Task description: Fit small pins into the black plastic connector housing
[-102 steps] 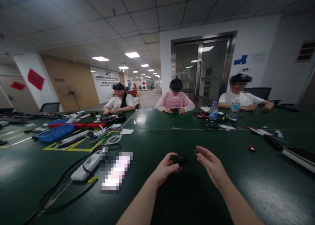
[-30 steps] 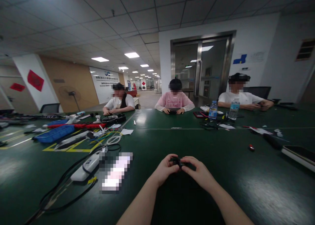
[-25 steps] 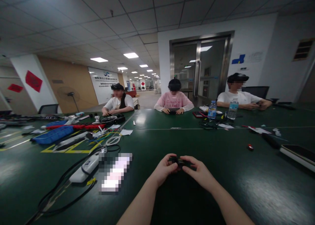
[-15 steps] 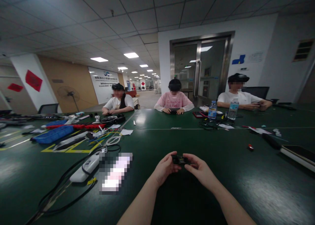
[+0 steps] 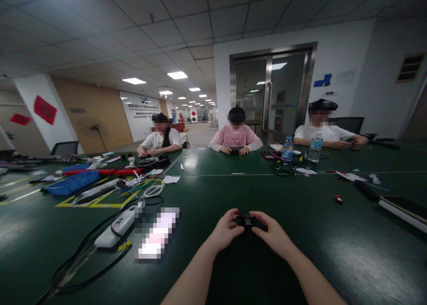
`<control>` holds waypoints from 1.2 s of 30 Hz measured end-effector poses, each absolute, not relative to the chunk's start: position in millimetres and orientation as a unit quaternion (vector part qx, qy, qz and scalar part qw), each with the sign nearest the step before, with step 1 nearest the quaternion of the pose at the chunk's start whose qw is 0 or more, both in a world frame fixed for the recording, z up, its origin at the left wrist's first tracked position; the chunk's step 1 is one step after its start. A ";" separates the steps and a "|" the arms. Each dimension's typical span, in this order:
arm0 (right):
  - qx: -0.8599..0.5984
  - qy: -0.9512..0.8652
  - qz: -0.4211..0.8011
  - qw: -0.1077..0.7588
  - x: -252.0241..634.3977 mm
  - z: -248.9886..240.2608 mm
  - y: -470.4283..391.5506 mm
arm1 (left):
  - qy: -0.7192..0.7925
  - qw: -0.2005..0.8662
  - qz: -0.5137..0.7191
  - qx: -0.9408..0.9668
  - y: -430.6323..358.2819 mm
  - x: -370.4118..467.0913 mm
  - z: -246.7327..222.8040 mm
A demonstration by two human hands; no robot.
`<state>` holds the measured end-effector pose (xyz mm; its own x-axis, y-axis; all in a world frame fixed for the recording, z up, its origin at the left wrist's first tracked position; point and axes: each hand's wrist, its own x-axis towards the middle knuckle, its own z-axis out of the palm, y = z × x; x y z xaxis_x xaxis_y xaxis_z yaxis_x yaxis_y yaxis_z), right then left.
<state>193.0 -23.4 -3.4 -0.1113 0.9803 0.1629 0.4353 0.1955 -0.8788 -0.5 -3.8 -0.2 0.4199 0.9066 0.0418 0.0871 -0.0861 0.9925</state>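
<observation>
Small black device (image 5: 246,221) between both hands, above or on the green tabletop (image 5: 200,190), cannot tell which; long axis runs 9 to 3 o'clock; which end is front, cannot tell; left hand (image 5: 227,230) half curled, thumb and fingers holding its 9 o'clock end; right hand (image 5: 271,233) in a narrow pinch on its 3 o'clock end.
</observation>
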 end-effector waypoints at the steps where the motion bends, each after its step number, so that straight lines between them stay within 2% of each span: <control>1: -0.539 -0.663 0.339 0.394 193.3 -4.7 -23.4 | 0.405 0.526 0.361 0.655 -3.0 -0.8 -1.4; 11: -0.576 -0.663 0.329 0.347 182.9 3.1 -34.8 | 0.441 0.408 0.347 0.721 -0.1 -21.2 -4.4; 36: -0.548 -0.701 0.303 0.342 179.3 5.0 -34.1 | 0.446 0.298 0.301 0.789 -6.3 -15.2 0.8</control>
<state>179.3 -34.1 5.0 -0.1662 0.9750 0.1476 0.5604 0.2165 -0.7994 -15.2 -6.3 0.8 0.4216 0.8825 0.2087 0.5240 -0.4249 0.7382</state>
